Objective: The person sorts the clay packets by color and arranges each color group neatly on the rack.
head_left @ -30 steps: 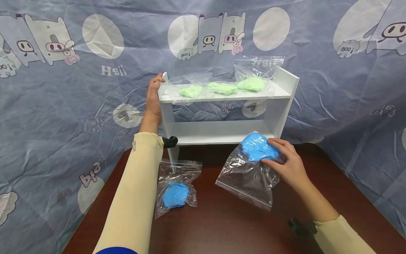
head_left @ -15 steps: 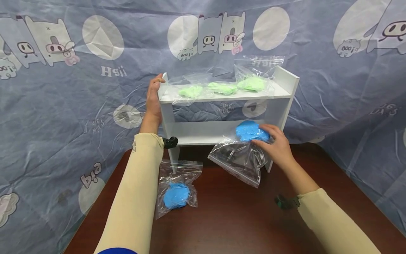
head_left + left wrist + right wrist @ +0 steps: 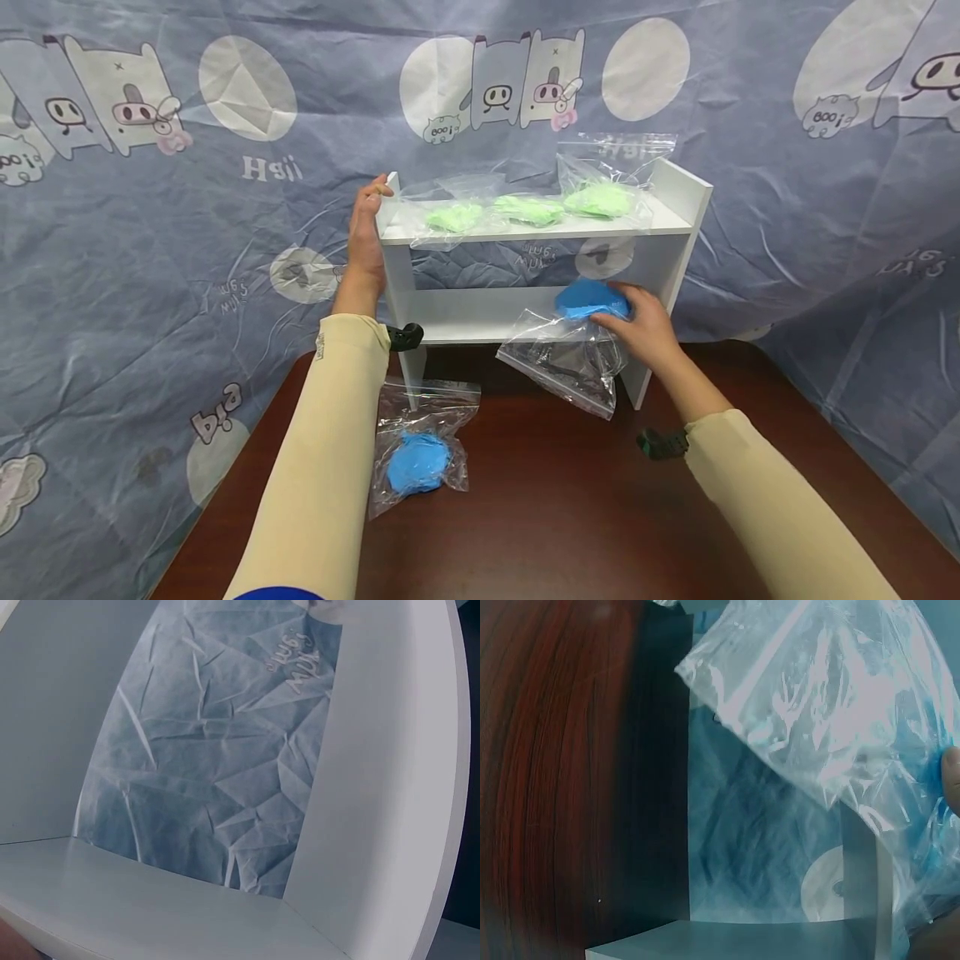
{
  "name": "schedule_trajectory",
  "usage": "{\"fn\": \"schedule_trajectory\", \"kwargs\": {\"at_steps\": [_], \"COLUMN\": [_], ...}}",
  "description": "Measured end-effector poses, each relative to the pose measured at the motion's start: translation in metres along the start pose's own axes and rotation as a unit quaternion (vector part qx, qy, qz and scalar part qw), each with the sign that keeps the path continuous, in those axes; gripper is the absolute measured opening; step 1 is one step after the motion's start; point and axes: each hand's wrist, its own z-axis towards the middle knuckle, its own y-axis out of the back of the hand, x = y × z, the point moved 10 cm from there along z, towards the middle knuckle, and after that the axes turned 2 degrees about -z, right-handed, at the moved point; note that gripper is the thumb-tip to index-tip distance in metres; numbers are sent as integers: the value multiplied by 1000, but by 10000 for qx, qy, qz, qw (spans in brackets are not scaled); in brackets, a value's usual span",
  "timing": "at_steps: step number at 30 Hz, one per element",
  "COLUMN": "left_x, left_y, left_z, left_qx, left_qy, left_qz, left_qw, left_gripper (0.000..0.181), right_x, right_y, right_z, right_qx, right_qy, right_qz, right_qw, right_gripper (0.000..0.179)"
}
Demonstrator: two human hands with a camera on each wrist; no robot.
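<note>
My left hand [image 3: 366, 237] grips the left side panel of a white two-tier shelf [image 3: 450, 312], with fingers over the panel's top edge. In the left wrist view, the shelf's bare inner board [image 3: 172, 907] fills the foreground. My right hand [image 3: 643, 321] pinches a clear zip bag [image 3: 558, 362] by the soft blue lump [image 3: 588, 300] inside it. The lump overlaps the lower tier near its right end, and the bag's zip end hangs below the front edge. In the right wrist view the crinkled bag [image 3: 817, 697] covers the upper right.
Three zip bags with pale green contents [image 3: 453, 218] lie along the top tier. Another zip bag with a blue lump [image 3: 417, 463] lies on the dark wood table [image 3: 540, 508], front left of the shelf. A printed grey-blue cloth [image 3: 187, 217] hangs behind.
My right hand has carried the blue-filled zip bag up and forward from in front of the shelf to the lower tier. My left hand has stayed on the side panel.
</note>
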Motion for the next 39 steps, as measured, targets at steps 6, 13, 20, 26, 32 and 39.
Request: {"fn": "schedule_trajectory", "kwargs": {"at_steps": [6,13,20,26,32,39], "left_x": [1,-4,-12,-3,-4,-1], "left_y": [-1,-4,-6,-2,-2,0], "left_z": [0,-2,-5,-1,-1,-2], "left_qx": [-17,35,77,-7,8,-33], "left_qy": [-8,-19,-67,-3,-53,-21], "left_qz": [106,-17,-4,23,113,180], "left_qw": [9999,10000,9999,10000,9999,9998], "left_gripper": [28,28,27,25,30,33], "right_x": [-8,-12,-9,-8,-5,-2], "right_y": [-16,-23,-21,-14,-5,5], "right_z": [6,9,8,4,1,-6], "right_qx": [702,990,856,614,364,59], "right_qy": [-100,-132,-175,-262,-230,-268], "right_qz": [-131,-287,-166,91,242,380], "right_qw": [9974,9946,9960,9977,9988,9989], "right_gripper": [70,71,71,69,70,68]}}
